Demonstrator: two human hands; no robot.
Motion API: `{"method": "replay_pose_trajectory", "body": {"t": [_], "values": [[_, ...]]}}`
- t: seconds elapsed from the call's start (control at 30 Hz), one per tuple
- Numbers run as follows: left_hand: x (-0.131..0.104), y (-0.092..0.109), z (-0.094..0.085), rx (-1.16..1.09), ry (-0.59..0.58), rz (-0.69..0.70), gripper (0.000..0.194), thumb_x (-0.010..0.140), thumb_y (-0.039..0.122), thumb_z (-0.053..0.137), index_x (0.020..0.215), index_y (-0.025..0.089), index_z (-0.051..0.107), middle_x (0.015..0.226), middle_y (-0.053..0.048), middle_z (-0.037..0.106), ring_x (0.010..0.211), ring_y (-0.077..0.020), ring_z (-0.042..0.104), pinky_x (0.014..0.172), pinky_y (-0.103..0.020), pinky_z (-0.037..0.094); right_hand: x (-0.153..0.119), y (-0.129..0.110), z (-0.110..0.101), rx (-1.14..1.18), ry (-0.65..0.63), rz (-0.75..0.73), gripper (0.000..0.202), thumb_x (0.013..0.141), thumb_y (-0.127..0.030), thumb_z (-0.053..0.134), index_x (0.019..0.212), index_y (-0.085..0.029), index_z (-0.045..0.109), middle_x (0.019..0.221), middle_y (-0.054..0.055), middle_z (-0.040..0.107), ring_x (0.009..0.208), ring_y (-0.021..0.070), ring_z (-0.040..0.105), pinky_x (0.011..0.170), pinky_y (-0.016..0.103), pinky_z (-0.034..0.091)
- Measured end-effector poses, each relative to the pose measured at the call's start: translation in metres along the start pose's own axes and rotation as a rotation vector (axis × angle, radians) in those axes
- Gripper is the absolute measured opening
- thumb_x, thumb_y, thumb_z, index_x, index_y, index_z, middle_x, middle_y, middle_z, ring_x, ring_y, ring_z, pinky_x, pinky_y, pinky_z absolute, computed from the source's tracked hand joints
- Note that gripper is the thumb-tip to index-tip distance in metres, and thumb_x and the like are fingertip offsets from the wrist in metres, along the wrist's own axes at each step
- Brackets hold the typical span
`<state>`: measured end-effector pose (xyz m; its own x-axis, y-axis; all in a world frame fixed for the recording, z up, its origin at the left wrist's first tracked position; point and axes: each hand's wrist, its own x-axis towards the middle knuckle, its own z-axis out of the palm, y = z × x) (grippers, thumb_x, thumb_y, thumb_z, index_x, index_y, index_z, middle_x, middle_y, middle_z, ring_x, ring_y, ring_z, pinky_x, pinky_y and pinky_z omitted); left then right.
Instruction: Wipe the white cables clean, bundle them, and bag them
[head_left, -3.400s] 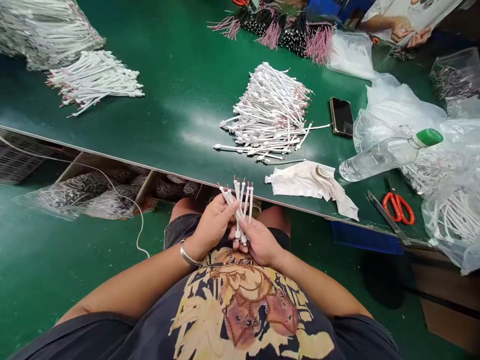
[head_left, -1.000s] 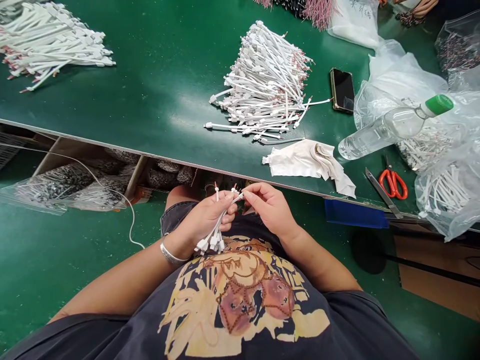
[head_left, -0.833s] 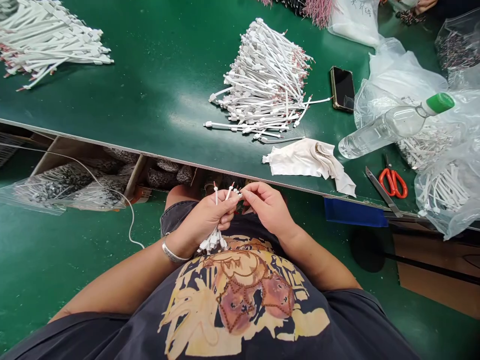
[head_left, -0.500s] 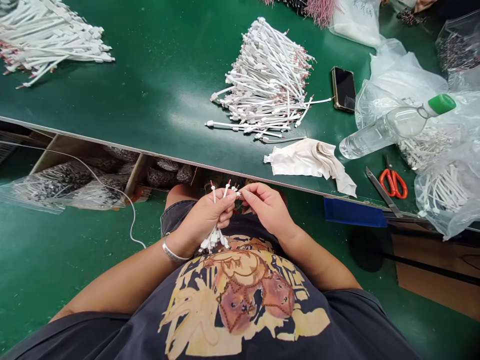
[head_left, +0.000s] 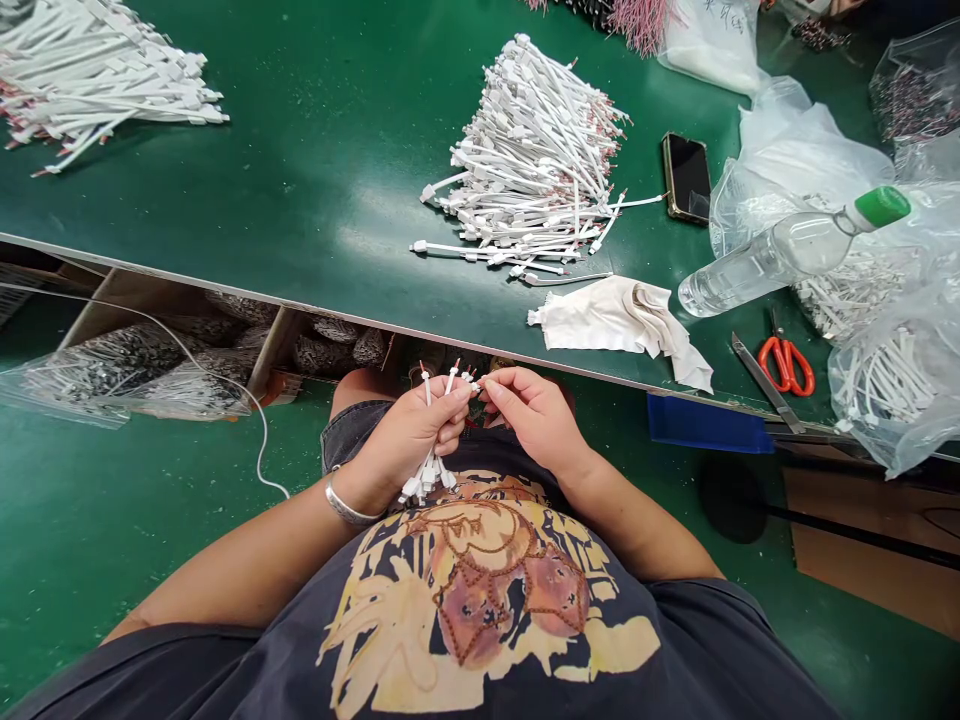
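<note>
My left hand is closed round a bunch of short white cables. Their white plugs hang below the fist, and thin ends with reddish tips stick out above it. My right hand meets it over my lap, thumb and forefinger pinched on the end of one cable near the left fingertips. The fingers cover most of that end. On the green table ahead lies a large pile of the same white cables, a few of them loose at its near side.
Another cable pile lies far left. To the right are a cloth, a phone, a tilted-looking clear bottle, red-handled scissors, a metal blade and plastic bags of cables. Bagged parts sit under the table.
Both hands stay in nearly the same place, still pinching at the cable end. The view has shifted very slightly; nothing has visibly been picked up or let go.
</note>
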<state>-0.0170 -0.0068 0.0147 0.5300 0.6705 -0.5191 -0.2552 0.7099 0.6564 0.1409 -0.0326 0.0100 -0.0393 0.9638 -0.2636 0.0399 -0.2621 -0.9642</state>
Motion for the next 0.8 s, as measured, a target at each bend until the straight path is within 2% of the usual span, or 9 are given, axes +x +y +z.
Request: {"method": "replay_pose_trajectory", "body": {"t": [0.1, 0.27, 0.4, 0.5, 0.6, 0.7, 0.8], "values": [[-0.0001, -0.0008, -0.0012, -0.002, 0.000, 0.007, 0.027, 0.077, 0.034, 0.066, 0.075, 0.017, 0.045, 0.057, 0.007, 0.038, 0.040, -0.0011, 0.028, 0.035, -0.011, 0.021, -0.0015, 0.0013, -0.0009, -0.104, -0.011, -0.072, 0.022, 0.088, -0.037, 0.051, 0.093, -0.020, 0.063, 0.085, 0.003, 0.062, 0.076, 0.0143, 0.057, 0.069, 0.029, 0.049], [-0.0006, -0.0033, -0.0052, -0.010, -0.024, 0.008, 0.024, 0.080, 0.033, 0.063, 0.078, 0.017, 0.045, 0.058, 0.007, 0.036, 0.042, -0.0019, 0.028, 0.036, -0.012, 0.021, -0.0061, -0.0013, 0.0008, -0.385, 0.014, -0.305, 0.018, 0.090, -0.028, 0.046, 0.091, -0.021, 0.062, 0.087, 0.005, 0.062, 0.083, 0.0168, 0.056, 0.079, 0.032, 0.046], [-0.0008, -0.0036, -0.0049, -0.010, -0.022, -0.010, 0.025, 0.081, 0.033, 0.063, 0.076, 0.017, 0.044, 0.058, 0.007, 0.036, 0.042, -0.0017, 0.026, 0.036, -0.012, 0.019, -0.0071, -0.0012, 0.0021, -0.534, 0.015, -0.457, 0.017, 0.090, -0.022, 0.045, 0.092, -0.020, 0.062, 0.086, 0.006, 0.063, 0.082, 0.0171, 0.056, 0.079, 0.033, 0.045], [-0.0010, -0.0025, -0.0040, -0.004, -0.015, -0.002, 0.025, 0.081, 0.032, 0.062, 0.075, 0.017, 0.043, 0.057, 0.007, 0.035, 0.042, -0.0019, 0.025, 0.036, -0.012, 0.019, -0.0063, -0.0001, 0.0011, -0.566, 0.015, -0.514, 0.017, 0.090, -0.021, 0.046, 0.093, -0.019, 0.063, 0.087, 0.007, 0.064, 0.084, 0.0177, 0.057, 0.081, 0.034, 0.046], [-0.0009, -0.0025, -0.0043, 0.009, -0.016, 0.021, 0.023, 0.082, 0.032, 0.061, 0.076, 0.017, 0.044, 0.055, 0.007, 0.035, 0.041, -0.0022, 0.026, 0.036, -0.012, 0.020, -0.0047, 0.0000, -0.0014, -0.482, 0.024, -0.470, 0.017, 0.089, -0.023, 0.049, 0.095, -0.020, 0.065, 0.091, 0.006, 0.066, 0.087, 0.0174, 0.058, 0.083, 0.034, 0.047], [-0.0005, -0.0042, -0.0053, 0.021, -0.018, 0.056, 0.021, 0.083, 0.031, 0.060, 0.078, 0.018, 0.045, 0.053, 0.008, 0.036, 0.040, -0.0021, 0.026, 0.036, -0.012, 0.021, -0.0018, 0.0003, -0.0034, -0.255, 0.030, -0.269, 0.019, 0.087, -0.030, 0.053, 0.096, -0.021, 0.066, 0.096, 0.005, 0.066, 0.086, 0.0160, 0.060, 0.081, 0.032, 0.050], [-0.0001, -0.0063, -0.0061, 0.047, -0.011, 0.093, 0.020, 0.084, 0.032, 0.059, 0.078, 0.018, 0.046, 0.054, 0.007, 0.038, 0.039, -0.0020, 0.028, 0.036, -0.013, 0.022, 0.0016, 0.0017, -0.0028, -0.021, -0.032, -0.068, 0.023, 0.082, -0.036, 0.058, 0.097, -0.020, 0.067, 0.093, 0.003, 0.067, 0.080, 0.0141, 0.060, 0.076, 0.031, 0.052]]}}
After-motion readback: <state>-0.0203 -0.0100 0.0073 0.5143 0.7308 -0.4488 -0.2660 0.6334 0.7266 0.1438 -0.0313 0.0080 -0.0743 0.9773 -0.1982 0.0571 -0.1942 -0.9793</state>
